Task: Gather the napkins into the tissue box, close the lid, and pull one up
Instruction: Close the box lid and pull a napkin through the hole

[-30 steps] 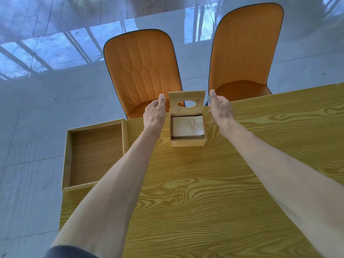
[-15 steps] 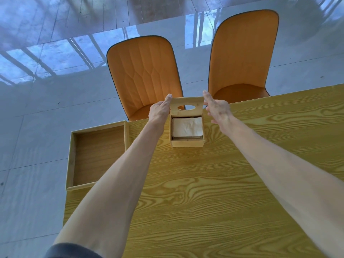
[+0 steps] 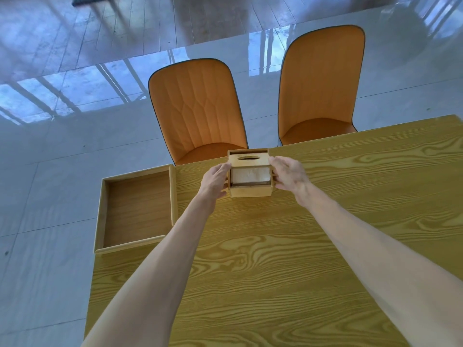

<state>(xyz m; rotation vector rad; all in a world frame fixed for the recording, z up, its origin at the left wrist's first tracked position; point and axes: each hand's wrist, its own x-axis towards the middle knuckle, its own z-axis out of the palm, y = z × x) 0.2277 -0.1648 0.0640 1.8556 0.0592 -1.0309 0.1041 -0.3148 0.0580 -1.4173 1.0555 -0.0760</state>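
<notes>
lid (image 3: 248, 158): I see it tipped forward from upright, half over the napkins (image 3: 250, 175)
left hand (image 3: 216, 180): pressed on the tissue box (image 3: 250, 190) side
right hand (image 3: 288, 175): fingers steadying lid edge
box: far table (image 3: 275, 259) edge
next: I judge shut lid, then pull

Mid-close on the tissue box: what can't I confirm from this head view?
- Fingertips of the left hand and right hand: tucked against the tissue box, grip unclear.
- How many napkins: only the top one shows.
- Lid hinge: behind the lid.
- Table: its near and right parts are cut off by the frame.
</notes>
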